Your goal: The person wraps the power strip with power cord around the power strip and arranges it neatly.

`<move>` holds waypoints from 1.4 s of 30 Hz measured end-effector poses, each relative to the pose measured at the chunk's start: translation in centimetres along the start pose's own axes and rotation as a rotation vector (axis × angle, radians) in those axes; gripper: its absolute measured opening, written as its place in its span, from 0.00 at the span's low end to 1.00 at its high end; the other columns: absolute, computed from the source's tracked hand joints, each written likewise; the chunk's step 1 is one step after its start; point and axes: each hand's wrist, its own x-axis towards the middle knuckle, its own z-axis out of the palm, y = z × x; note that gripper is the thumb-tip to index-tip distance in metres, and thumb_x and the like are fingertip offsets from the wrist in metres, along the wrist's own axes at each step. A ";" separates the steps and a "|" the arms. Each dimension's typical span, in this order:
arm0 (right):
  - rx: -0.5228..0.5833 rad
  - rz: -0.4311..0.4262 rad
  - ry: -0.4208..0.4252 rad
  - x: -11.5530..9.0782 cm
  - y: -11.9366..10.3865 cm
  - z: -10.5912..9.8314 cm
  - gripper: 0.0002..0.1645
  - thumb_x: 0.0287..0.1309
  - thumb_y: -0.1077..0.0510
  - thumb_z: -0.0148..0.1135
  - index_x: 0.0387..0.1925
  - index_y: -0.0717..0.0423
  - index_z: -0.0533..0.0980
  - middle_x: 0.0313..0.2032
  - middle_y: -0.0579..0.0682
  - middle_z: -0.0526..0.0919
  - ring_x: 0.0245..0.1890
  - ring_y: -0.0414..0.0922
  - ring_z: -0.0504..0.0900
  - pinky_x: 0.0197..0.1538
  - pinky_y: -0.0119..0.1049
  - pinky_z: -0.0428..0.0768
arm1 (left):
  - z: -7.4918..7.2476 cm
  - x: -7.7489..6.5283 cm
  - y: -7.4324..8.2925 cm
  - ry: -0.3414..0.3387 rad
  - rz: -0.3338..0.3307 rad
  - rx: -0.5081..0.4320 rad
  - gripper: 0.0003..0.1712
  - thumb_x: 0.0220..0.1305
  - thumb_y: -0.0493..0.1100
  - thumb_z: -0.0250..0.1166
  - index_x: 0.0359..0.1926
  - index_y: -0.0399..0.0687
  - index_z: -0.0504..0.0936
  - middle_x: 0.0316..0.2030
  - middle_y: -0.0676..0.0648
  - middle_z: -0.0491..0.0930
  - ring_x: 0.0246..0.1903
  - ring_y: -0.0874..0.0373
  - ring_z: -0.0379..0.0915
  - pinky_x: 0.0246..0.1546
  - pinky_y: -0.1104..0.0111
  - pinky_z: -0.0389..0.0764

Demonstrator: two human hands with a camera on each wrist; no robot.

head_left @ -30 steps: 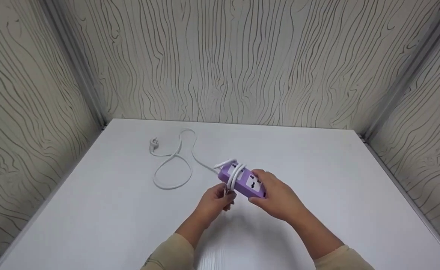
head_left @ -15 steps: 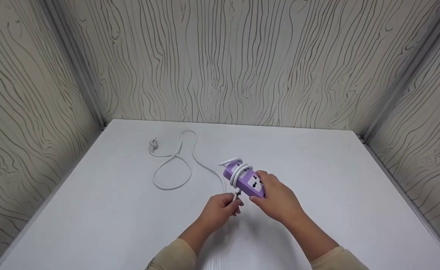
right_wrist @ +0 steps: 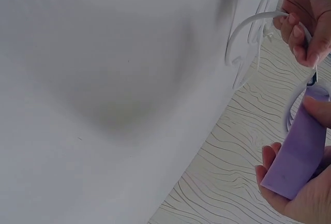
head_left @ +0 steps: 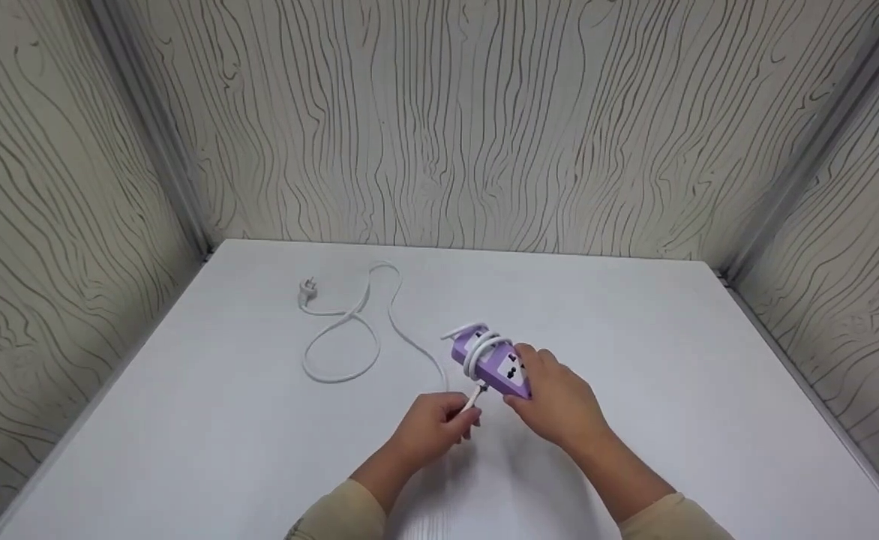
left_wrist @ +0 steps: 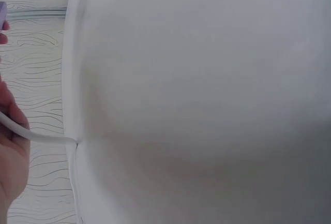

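In the head view, a purple power strip [head_left: 493,367] with white socket faces is tilted above the table, its far end pointing up-left. My right hand [head_left: 563,401] grips its near end, thumb below and fingers over the top. Loops of white cord [head_left: 475,360] wrap around the strip's far half. With thumb and fingers, my left hand [head_left: 430,429] pinches the cord just below the strip. In the right wrist view, the strip's plain purple side [right_wrist: 297,154] faces the camera. The left wrist view shows the cord [left_wrist: 44,138] running out from the palm.
The cord's loose length [head_left: 331,379] lies looped on the white table [head_left: 207,420], ending in a plug [head_left: 307,290] at the back left. Wood-patterned panels [head_left: 439,127] stand behind the table and at both sides.
My left hand has drawn toward me, bringing the cord out from beside the strip. The strip has shifted slightly right in my right hand. The cord's far bend has slid a little right.
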 end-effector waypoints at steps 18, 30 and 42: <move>-0.022 0.036 0.003 0.5 1.4 -0.3 0.40 0.46 0.51 0.68 0.59 0.59 0.63 0.42 0.57 0.74 0.37 0.51 0.76 0.39 0.49 0.76 | -1.7 -0.5 -0.3 -0.032 0.053 -0.054 0.08 0.62 0.44 0.59 0.29 0.49 0.82 0.19 0.56 0.77 0.21 0.64 0.68 0.22 0.73 0.69; -0.119 0.049 -0.044 0.3 1.3 -0.7 0.39 0.44 0.51 0.68 0.59 0.57 0.65 0.39 0.57 0.75 0.32 0.51 0.77 0.35 0.47 0.76 | -3.6 -0.4 0.3 0.055 0.275 0.066 0.07 0.58 0.40 0.63 0.24 0.49 0.81 0.18 0.57 0.72 0.20 0.68 0.63 0.21 0.76 0.67; -0.208 -0.045 -0.174 0.0 0.5 -1.0 0.39 0.40 0.51 0.71 0.57 0.50 0.68 0.39 0.53 0.76 0.32 0.47 0.74 0.35 0.45 0.74 | -4.2 0.7 2.4 0.022 0.384 0.134 0.05 0.57 0.43 0.64 0.29 0.48 0.84 0.21 0.56 0.73 0.22 0.68 0.64 0.25 0.76 0.70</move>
